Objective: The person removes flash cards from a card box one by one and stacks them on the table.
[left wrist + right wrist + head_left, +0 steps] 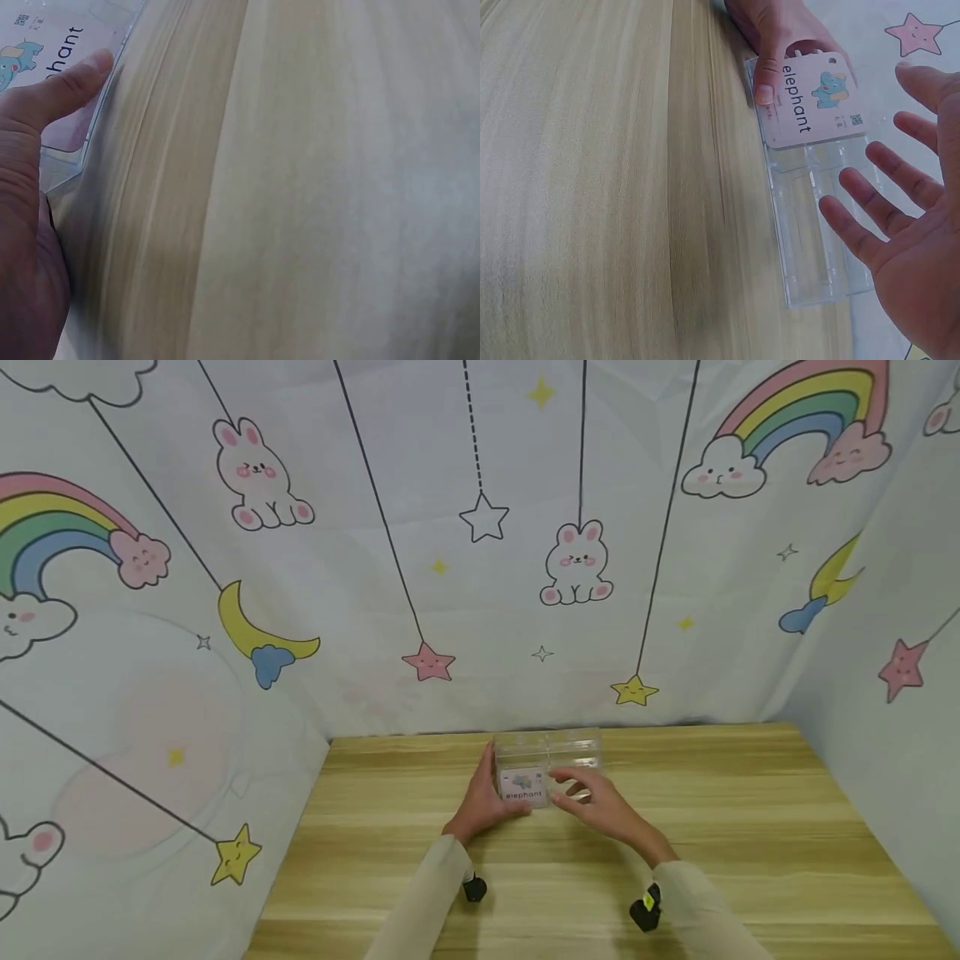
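A clear plastic divided box (576,747) lies near the back of the table. In its left part is a pink-white flashcard (522,783) with a blue elephant and the word "elephant"; a hole shows at one corner in the right wrist view. My left hand (477,800) grips the box at its left end, the thumb (79,79) lying over the front rim and the card's lower edge. Just right of the card hovers my right hand (602,807), its fingers (859,232) spread and holding nothing. Compartments with clear walls (799,217) show beside the card.
The wood-grain table (420,893) extends in front of the box. White cloth (360,568) printed with rabbits, stars and rainbows hangs behind and at the sides. A black wrist camera (475,887) sits at the left cuff, another black camera (647,910) at the right.
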Available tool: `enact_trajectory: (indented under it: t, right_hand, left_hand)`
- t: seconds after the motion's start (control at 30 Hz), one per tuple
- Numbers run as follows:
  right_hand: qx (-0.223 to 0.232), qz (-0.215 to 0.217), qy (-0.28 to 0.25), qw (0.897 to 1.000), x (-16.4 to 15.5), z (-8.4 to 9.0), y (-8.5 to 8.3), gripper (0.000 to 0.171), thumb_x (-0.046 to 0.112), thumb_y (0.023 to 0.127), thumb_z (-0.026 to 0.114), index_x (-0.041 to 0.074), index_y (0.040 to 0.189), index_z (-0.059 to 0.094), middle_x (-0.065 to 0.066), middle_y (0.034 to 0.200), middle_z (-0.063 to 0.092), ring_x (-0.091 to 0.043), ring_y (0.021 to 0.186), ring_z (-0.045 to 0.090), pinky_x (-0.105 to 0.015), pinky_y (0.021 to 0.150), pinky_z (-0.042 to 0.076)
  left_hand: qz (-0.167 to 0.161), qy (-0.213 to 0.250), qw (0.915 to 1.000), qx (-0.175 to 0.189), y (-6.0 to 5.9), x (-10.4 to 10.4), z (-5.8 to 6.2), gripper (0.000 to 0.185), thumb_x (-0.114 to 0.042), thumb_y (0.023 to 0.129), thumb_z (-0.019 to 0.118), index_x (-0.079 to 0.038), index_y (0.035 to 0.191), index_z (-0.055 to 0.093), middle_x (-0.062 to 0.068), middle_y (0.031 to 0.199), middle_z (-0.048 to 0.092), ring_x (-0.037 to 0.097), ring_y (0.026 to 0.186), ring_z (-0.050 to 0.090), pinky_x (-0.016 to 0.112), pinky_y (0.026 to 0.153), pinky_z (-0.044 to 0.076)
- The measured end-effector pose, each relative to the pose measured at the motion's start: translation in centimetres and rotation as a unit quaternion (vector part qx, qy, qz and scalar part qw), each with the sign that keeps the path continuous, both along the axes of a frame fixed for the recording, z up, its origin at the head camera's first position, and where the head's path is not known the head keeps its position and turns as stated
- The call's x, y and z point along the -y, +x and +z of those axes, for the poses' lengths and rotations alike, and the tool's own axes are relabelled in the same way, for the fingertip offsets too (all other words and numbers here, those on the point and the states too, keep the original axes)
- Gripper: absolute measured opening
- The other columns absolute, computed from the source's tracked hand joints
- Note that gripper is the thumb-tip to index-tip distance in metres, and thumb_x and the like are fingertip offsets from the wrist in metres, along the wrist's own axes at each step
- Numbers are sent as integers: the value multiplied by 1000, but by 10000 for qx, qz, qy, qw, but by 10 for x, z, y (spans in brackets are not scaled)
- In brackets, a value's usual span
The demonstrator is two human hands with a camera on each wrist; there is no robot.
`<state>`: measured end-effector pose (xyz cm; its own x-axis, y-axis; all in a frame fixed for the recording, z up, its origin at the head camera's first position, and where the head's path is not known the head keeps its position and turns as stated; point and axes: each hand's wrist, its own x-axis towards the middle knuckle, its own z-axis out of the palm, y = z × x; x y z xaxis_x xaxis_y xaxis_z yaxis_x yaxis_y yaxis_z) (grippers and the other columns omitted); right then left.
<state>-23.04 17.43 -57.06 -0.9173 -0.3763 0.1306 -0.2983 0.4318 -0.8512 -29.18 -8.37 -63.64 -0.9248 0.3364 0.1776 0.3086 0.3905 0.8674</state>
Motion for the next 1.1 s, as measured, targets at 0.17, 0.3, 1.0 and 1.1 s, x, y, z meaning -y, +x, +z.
enact_trajectory:
  t: [0.17,0.3,1.0,1.1]
  right_hand:
    - [-151,111,153,9997,2,-4,-6,43,24,104,68,9,143,61,-13,131,65,-23,104,65,-38,85,56]
    - [-184,133,291,9993,2,-6,-11,42,22,104,67,9,143,61,-12,130,65,-23,101,66,-37,82,57]
    - [-285,287,364,9985,10,-7,-17,37,15,104,64,3,139,61,-16,127,67,-27,97,67,-36,81,56]
    - [-294,280,403,9984,11,-8,-17,37,15,105,64,3,140,61,-16,127,67,-26,97,67,-36,82,56]
  left_hand:
    - [-32,-197,9998,-59,-3,0,-5,139,-34,67,101,-22,167,6,13,162,34,25,136,47,47,116,36]
    - [-77,-185,9997,-123,-4,-1,-5,130,-32,66,101,-18,164,16,11,151,46,24,125,54,46,111,41]
    - [-125,-72,9997,-220,-7,0,-8,128,-32,66,102,-11,162,19,13,152,46,26,137,49,46,115,38]
    - [-133,-76,9996,-250,-7,2,-8,127,-32,66,102,-12,161,20,11,150,47,24,134,51,43,115,38]
